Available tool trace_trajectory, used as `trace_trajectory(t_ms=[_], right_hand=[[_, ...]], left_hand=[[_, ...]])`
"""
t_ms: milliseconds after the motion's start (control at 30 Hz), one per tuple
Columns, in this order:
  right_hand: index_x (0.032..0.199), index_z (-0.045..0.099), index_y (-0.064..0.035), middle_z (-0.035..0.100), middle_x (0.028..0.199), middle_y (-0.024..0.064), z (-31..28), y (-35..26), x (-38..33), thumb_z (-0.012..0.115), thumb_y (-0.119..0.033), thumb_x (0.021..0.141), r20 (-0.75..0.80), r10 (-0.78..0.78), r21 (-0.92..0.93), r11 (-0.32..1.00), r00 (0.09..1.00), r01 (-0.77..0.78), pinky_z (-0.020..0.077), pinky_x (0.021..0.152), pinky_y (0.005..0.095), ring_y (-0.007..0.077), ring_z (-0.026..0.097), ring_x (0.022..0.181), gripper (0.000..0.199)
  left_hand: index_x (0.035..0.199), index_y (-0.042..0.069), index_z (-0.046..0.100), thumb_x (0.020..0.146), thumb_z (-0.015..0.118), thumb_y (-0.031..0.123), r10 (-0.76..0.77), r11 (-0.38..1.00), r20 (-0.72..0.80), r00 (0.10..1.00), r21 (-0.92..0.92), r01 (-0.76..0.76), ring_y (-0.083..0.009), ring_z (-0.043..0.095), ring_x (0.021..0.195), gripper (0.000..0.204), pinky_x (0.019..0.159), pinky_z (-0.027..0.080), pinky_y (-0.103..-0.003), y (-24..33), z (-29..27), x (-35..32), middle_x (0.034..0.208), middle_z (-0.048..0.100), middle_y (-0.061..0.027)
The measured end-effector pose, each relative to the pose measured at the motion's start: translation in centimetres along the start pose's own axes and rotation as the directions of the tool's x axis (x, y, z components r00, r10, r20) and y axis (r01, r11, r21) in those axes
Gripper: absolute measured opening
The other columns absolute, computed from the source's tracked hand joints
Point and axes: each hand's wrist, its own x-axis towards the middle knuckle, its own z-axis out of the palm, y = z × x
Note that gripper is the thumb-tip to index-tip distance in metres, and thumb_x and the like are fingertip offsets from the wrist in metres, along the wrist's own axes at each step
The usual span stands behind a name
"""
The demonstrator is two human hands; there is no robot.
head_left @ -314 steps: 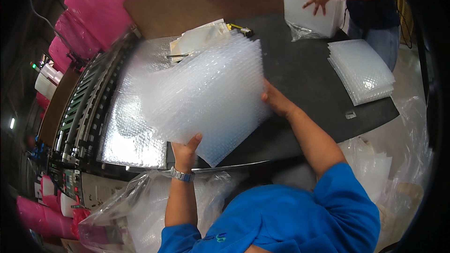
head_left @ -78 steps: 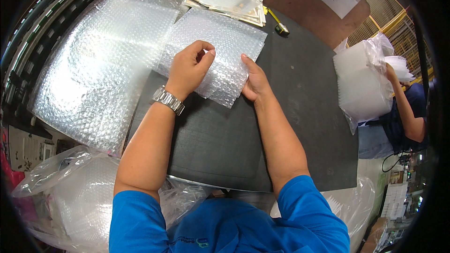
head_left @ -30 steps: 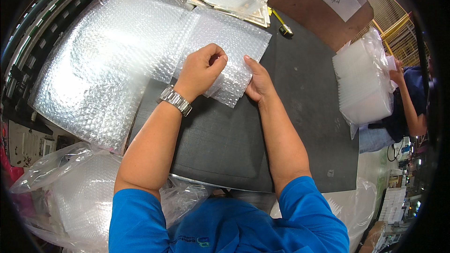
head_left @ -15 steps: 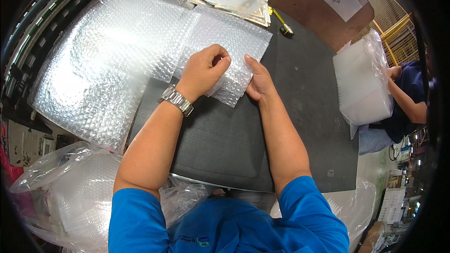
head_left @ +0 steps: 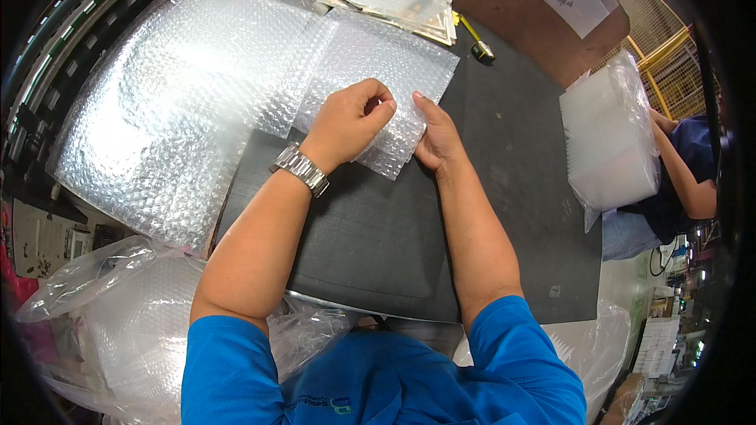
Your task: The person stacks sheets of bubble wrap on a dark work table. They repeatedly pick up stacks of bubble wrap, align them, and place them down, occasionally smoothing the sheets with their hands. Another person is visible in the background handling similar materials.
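The left hand (head_left: pixel 350 120) is pinching the near edge of a small bubble wrap sheet (head_left: pixel 378 71) with curled fingers, and the right hand (head_left: pixel 435 135) is pressing flat on the same sheet, with the fingers stretched out and not closed around anything. The sheet is lying on the dark table mat (head_left: pixel 378 228), in front of the person, a little to the far side.

A big pile of bubble wrap (head_left: pixel 173 102) is lying to the left and is touching the small sheet, partly under its left edge. Behind the sheet, a stack of flat papers in clear sleeves (head_left: pixel 394 0) is resting, and a yellow and black cutter (head_left: pixel 478 41) is lying just beside it.

On the right, another person's arm (head_left: pixel 685 173) is holding a clear plastic bag (head_left: pixel 610 138) that is full of stacked white sheets. At the lower left, a second clear bag (head_left: pixel 102 323) is standing with bubble wrap inside it.
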Motion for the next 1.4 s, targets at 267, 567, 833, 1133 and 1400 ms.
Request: trace_trajectory(t_ms=[267, 567, 833, 1133, 1400], right_hand=[[0.113, 0.041, 0.0036, 0.055, 0.102, 0.0152, -0.28, 0.16, 0.14, 0.054, -0.017, 0.087, -0.002, 0.006, -0.001, 1.000, 1.000, -0.006, 0.0522, 0.078, 0.0377, 0.0239, 0.060, 0.091, 0.036], [0.113, 0.041, 0.0031, 0.056, 0.101, 0.0143, -0.15, 0.14, 0.07, 0.054, -0.016, 0.087, 0.009, -0.002, 0.000, 1.000, 1.000, 0.002, 0.0522, 0.077, 0.0378, 0.0239, 0.060, 0.089, 0.035], [0.114, 0.040, 0.0022, 0.055, 0.102, 0.0144, 0.03, 0.05, -0.01, 0.053, -0.015, 0.087, 0.009, 0.006, 0.002, 1.000, 1.000, -0.006, 0.0524, 0.078, 0.0381, 0.0238, 0.060, 0.089, 0.035], [0.115, 0.039, 0.0031, 0.055, 0.103, 0.0148, -0.07, 0.08, -0.06, 0.053, -0.016, 0.087, 0.000, 0.016, -0.015, 1.000, 1.000, -0.016, 0.0523, 0.078, 0.0384, 0.0240, 0.060, 0.090, 0.037], [0.114, 0.041, 0.0033, 0.055, 0.102, 0.0148, -0.07, -0.02, -0.07, 0.053, -0.017, 0.087, 0.013, 0.017, -0.015, 1.000, 1.000, -0.017, 0.0520, 0.078, 0.0380, 0.0235, 0.060, 0.089, 0.036]], left_hand=[[0.089, 0.003, 0.060, 0.083, 0.057, 0.023, 0.017, 1.000, 0.019, 1.000, 0.012, -0.017, -0.0114, 0.053, 0.066, 0.021, 0.061, 0.042, -0.026, 0.08, 0.09, -0.04, 0.076, 0.061, -0.0056], [0.088, 0.003, 0.060, 0.082, 0.057, 0.024, 0.026, 0.999, 0.020, 0.999, 0.022, -0.026, -0.0109, 0.052, 0.064, 0.021, 0.059, 0.041, -0.026, 0.13, 0.13, -0.09, 0.074, 0.061, -0.0048], [0.088, 0.004, 0.060, 0.082, 0.057, 0.024, 0.019, 0.999, 0.029, 0.999, 0.026, -0.020, -0.0107, 0.051, 0.063, 0.022, 0.058, 0.042, -0.026, 0.30, 0.09, -0.15, 0.074, 0.061, -0.0046], [0.089, 0.004, 0.060, 0.082, 0.057, 0.024, 0.031, 0.999, 0.044, 0.999, 0.028, -0.033, -0.0107, 0.051, 0.063, 0.021, 0.059, 0.042, -0.026, 0.09, 0.29, -0.15, 0.074, 0.060, -0.0039], [0.089, 0.005, 0.061, 0.082, 0.057, 0.025, 0.027, 0.999, 0.053, 0.998, 0.025, -0.029, -0.0112, 0.052, 0.063, 0.022, 0.060, 0.042, -0.026, 0.11, 0.34, -0.13, 0.074, 0.061, -0.0044]])
